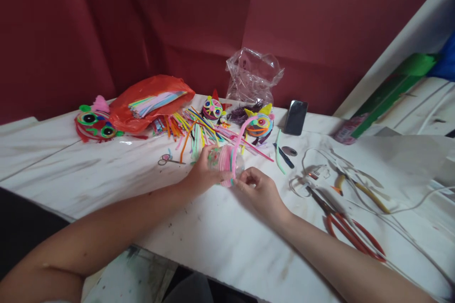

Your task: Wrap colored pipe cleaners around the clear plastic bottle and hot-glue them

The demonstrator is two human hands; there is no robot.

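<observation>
My left hand (199,171) is closed around a small clear plastic container (214,157), perhaps a cut bottle, held on its side above the table. Pink pipe cleaner (225,161) is wound in rows about its middle, with a teal strand along the right edge of the band. From the band a loose pink pipe cleaner (243,129) arches up and to the right. At the container's lower right edge my right hand (261,192) pinches the wound strand with thumb and forefinger. The fingertips partly hide what is between them.
Behind lie loose pipe cleaners (197,135), a red bag (149,86) and several decorated faces, one (95,123) at left. Small scissors (170,160) lie left. Right are a phone (295,117), red-handled scissors (350,232), pliers (369,194) and a white cable (408,209).
</observation>
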